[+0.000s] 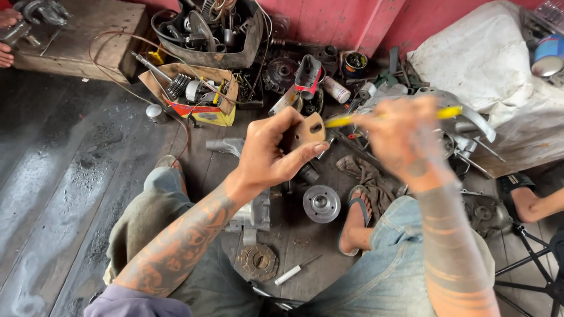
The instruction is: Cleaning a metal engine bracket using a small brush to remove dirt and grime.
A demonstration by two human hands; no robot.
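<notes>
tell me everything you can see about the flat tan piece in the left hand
The flat tan piece is a thin, cardboard-coloured cutout like a gasket, with rounded corners and a dark oval hole near its upper right. The left hand pinches it upright between thumb and fingers above the wooden floor. The yellow-handled tool in the blurred right hand reaches its right edge.

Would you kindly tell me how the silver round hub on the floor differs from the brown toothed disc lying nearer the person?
The silver round metal hub looks bright and clean; the brown toothed disc is dull and rusty. The hub has a smooth rim and a raised centre; the disc has a notched edge and looks flatter. The hub lies beside the sandalled foot, the disc between the knees. Both lie flat on the wooden floor.
</notes>
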